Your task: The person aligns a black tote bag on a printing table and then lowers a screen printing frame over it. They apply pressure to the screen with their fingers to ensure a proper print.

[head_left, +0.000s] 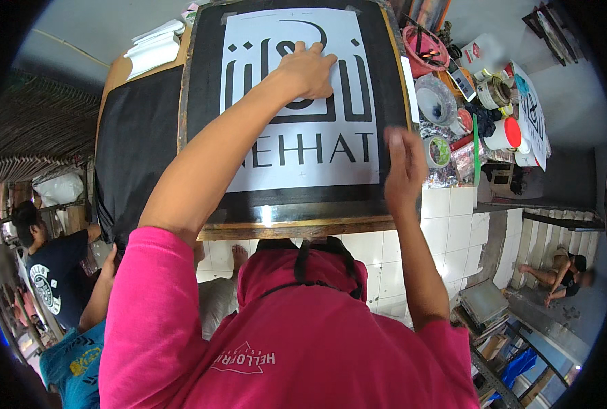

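A white sheet of paper [297,178] with large black lettering and curved line shapes lies on a dark rectangular panel [249,200] in a wooden frame. Bits of tape hold the sheet's far corners. My left hand [305,71] rests on the upper middle of the sheet, fingers spread, with nothing in it. Along the panel's right edge, beside the sheet, is my right hand [406,167], its fingers stretched out and slightly blurred. It appears to hold nothing; whether it touches the frame I cannot tell.
Black cloth [136,143] covers the board at left, with white papers [155,48] behind. Tubs, cans and a pink basket [426,51] crowd the right side. Co-workers [61,273] are close at left; another person [566,276] sits far right.
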Available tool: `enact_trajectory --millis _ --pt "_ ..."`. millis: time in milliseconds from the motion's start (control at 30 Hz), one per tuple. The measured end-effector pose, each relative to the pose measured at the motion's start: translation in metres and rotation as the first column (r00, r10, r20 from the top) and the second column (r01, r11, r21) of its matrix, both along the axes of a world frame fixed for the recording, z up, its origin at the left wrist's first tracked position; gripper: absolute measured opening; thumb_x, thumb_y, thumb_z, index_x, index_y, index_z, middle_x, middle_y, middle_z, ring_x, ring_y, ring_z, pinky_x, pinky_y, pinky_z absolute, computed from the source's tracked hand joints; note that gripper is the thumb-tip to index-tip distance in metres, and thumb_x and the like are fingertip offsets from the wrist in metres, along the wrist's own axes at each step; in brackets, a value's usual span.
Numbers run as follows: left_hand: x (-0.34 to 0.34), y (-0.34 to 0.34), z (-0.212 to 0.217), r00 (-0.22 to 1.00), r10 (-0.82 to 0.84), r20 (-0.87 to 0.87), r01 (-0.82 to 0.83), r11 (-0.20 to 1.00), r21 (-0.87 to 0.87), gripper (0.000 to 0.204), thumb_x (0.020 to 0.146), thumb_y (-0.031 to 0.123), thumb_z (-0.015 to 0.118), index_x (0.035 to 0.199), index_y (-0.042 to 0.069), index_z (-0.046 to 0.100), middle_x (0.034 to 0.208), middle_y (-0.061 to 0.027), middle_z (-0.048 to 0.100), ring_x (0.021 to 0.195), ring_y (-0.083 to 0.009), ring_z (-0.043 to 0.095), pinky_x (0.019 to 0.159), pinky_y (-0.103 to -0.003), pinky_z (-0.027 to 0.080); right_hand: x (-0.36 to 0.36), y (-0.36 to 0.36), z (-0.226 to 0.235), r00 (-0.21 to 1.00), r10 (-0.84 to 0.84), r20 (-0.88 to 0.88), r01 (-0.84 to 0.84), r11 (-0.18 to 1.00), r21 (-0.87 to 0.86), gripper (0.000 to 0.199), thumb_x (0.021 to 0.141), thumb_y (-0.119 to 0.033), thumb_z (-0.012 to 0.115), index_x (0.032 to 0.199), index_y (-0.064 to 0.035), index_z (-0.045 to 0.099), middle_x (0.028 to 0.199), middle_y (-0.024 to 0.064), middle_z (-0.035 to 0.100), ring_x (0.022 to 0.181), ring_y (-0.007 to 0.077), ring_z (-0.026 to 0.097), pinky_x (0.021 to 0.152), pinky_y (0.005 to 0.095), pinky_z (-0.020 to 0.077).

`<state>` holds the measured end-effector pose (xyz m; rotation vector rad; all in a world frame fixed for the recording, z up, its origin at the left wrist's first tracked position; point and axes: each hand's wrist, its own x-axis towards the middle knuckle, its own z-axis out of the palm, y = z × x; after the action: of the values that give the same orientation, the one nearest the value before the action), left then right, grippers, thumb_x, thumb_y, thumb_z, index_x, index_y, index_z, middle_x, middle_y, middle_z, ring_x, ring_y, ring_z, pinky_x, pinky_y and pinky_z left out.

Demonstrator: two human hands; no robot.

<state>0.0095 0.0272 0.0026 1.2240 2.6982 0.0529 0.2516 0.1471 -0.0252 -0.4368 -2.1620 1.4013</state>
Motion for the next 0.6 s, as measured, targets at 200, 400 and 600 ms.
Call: enact_trajectory --millis 200,400,600 --pt "-0.003 -0.008 -0.009 1.000 0.001 -0.030 -0.001 1.000 -0.002 0.076 0.078 0.035 0.075 0.148 0.016 0.052 0.147 -0.0197 0.049 0.133 -0.0481 0.048 0.102 -0.057 0.052 0.115 -0.092 0.010 0.627 0.296 0.721 -0.030 0.933 -0.357 0.044 0.094 -0.041 0.074 0.100 0.0025 0.078 0.063 0.0066 0.066 0.057 0.0130 0.061 0.056 0.0308 0.0493" --pt "-0.006 -0.004 -0.004 0.999 -0.022 0.030 0.022 1.000 -0.001 0.077 0.076 0.034 0.073 0.148 0.016 0.052 0.149 -0.0202 0.048 0.133 -0.0481 0.048 0.103 -0.058 0.050 0.122 -0.122 -0.008 0.709 0.210 0.673 0.276 0.796 -0.538 0.034 0.093 -0.032 0.076 0.091 0.0018 0.076 0.060 0.0012 0.060 0.054 0.0064 0.053 0.049 0.0245 0.0400" --pt "-0.005 -0.003 -0.002 0.999 -0.003 0.046 0.004 1.000 -0.012 0.075 0.077 0.032 0.070 0.148 0.017 0.053 0.150 -0.0204 0.047 0.134 -0.0478 0.047 0.105 -0.057 0.049 0.112 -0.143 0.012 0.796 0.020 0.605 0.107 0.979 -0.172 0.023 0.093 -0.021 0.077 0.091 0.0018 0.074 0.060 0.0008 0.058 0.053 0.0096 0.053 0.049 0.0290 0.0406"
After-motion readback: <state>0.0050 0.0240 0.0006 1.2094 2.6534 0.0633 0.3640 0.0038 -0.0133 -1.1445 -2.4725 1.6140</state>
